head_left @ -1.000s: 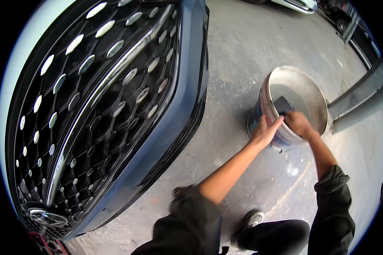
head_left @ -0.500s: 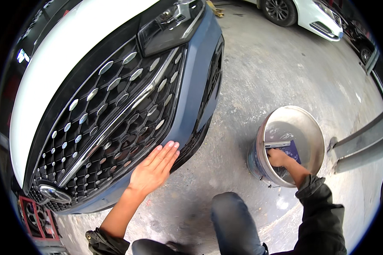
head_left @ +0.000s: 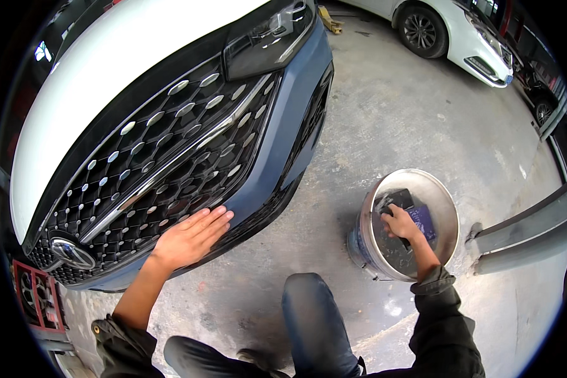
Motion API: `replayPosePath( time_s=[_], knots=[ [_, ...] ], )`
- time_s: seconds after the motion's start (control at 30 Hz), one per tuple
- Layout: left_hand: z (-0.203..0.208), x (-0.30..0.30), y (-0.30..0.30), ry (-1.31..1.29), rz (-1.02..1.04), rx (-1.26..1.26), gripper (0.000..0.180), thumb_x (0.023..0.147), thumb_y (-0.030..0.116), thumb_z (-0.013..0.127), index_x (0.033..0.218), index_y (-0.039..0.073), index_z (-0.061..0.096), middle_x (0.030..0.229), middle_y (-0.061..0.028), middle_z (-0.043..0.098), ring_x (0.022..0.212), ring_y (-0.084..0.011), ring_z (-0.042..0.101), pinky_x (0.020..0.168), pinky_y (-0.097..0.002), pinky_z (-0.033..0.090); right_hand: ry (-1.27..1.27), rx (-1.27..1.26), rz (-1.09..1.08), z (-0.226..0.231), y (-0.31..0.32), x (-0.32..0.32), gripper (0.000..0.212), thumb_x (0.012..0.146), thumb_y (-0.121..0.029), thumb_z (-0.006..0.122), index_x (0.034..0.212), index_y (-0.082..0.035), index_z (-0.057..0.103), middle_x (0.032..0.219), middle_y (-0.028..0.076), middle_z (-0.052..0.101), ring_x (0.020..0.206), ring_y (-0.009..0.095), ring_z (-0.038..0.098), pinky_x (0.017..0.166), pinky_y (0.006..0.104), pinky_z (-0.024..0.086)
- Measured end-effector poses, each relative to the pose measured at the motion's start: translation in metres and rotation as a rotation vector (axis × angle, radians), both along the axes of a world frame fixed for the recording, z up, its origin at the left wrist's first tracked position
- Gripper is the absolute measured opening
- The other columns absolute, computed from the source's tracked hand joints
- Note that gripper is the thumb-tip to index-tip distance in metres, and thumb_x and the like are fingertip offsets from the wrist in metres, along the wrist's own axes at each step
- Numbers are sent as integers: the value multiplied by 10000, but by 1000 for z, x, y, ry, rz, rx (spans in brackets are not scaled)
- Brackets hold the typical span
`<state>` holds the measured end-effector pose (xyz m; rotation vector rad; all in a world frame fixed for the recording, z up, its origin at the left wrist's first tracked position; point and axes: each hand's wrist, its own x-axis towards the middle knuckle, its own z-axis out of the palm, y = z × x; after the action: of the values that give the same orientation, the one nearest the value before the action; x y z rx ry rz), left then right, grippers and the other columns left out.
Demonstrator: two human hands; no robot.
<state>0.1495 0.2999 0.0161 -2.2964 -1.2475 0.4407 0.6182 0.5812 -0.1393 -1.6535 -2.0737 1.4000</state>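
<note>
1. The dark block (head_left: 398,201) is sitting inside the bucket (head_left: 444,195), low against the far wall, and the right hand (head_left: 402,223) is closing around its lower edge, fingers curled over it. Looks like it's getting dunked, since the bucket's bottom is looking wet.
2. A bluish sheet (head_left: 424,220) is lying right beside the hand in there too.
3. The left hand (head_left: 192,238) is lying flat with fingers together on the bumper (head_left: 277,164), just under the grille (head_left: 151,170), probably bracing the crouch.
4. The bucket is standing on the floor (head_left: 390,113) near the bumper, so within easy reach.
</note>
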Motion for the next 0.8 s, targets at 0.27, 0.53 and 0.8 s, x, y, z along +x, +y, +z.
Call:
replayPosePath(
  time_s=[0.27,0.53,0.8],
  knots=[
    [-7,0,-2,-40,-21,44,462,957,226,513,1372,42,597,1610,-89,393,1518,-240,310,1263,-398,232,778,131,-423,115,17,-56,200,993,-185,600,1062,-7,658,808,47,633,706,117,626,564,271,565],
    [-11,1,3,-45,-73,94,454,982,231,493,1374,23,592,1607,-98,397,1511,-252,321,1257,-388,244,147,337,6,119,46,-115,278,908,-221,746,736,-8,697,654,67,691,530,126,612,537,306,496],
    [-16,-8,-1,-67,-105,156,422,980,216,496,1332,22,624,1593,-101,418,1504,-254,335,1251,-383,263,615,245,-52,216,59,-245,223,913,-189,748,783,-19,682,685,54,664,534,122,590,504,284,474]
  ],
)
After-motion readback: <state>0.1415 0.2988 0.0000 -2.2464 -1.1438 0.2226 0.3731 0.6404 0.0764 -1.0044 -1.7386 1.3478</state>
